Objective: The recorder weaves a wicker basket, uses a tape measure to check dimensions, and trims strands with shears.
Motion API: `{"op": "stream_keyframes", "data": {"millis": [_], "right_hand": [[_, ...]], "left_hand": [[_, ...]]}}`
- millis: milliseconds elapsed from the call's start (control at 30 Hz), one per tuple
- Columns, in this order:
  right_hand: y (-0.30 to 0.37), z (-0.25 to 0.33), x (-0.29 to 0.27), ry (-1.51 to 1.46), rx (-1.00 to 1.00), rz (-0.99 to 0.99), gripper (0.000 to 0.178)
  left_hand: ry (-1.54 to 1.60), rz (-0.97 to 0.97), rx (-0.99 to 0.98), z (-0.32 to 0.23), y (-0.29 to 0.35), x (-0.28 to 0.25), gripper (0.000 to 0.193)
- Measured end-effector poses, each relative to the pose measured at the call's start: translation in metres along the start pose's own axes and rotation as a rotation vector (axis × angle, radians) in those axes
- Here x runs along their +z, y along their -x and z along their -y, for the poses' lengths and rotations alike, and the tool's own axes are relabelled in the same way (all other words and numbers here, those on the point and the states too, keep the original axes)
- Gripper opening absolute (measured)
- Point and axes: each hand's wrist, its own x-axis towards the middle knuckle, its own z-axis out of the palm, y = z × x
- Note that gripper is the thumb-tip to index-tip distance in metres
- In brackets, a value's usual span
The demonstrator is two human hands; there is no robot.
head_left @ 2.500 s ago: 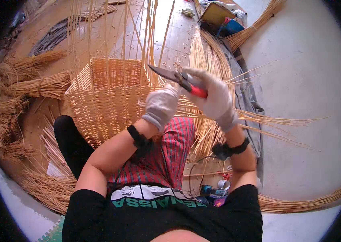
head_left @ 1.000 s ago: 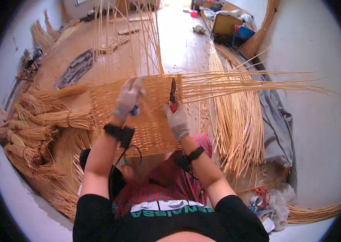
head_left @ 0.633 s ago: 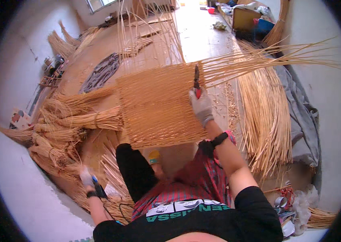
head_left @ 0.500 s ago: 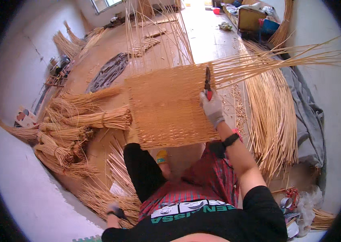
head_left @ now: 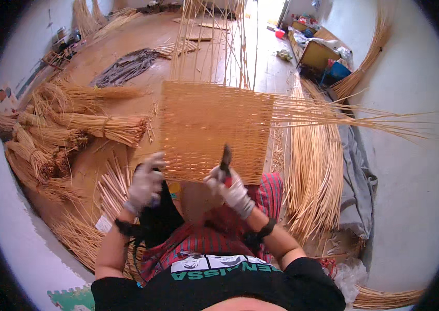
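A woven wicker panel [head_left: 211, 129] lies in front of me, long loose canes standing out of its far edge and its right edge. My right hand [head_left: 236, 194], in a pale glove, grips red-handled pruning shears [head_left: 225, 165] at the panel's near edge. The shears' dark blades point away from me, over the weave. Beside the near left corner of the panel is my left hand [head_left: 145, 185], gloved too and somewhat blurred. Its fingers are apart and reach toward that corner; I see nothing held in them.
Bundles of cane [head_left: 58, 137] are heaped on the left. Long loose canes [head_left: 312, 171] lie along the right, beside a grey cloth [head_left: 357, 181]. Farther off are a dark bundle [head_left: 128, 66] on the floor and a wooden box seat [head_left: 315, 57] piled with things.
My left hand has risen from the canes at lower left to the panel's near left corner. My right hand has brought the shears from the panel's right edge to its near edge.
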Motion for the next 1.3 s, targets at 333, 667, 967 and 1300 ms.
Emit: {"op": "stream_keyframes", "data": {"millis": [333, 667, 967, 1300], "right_hand": [[0.057, 0.013, -0.014, 0.270, 0.007, -0.149, 0.059], [0.072, 0.037, -0.156, -0.054, 0.008, -0.794, 0.023], [0.113, -0.032, -0.157, -0.122, 0.070, -0.764, 0.021], [0.120, -0.038, -0.174, -0.469, -0.063, -0.687, 0.026]], "left_hand": [[0.069, 0.403, 0.132, 0.018, -0.034, 0.179, 0.078], [-0.236, 0.122, 0.087, 0.100, -0.060, 0.198, 0.025], [0.431, 0.116, -0.430, 0.046, -0.177, 0.251, 0.040], [0.650, -0.013, -0.690, 0.155, -0.050, 0.268, 0.038]]}}
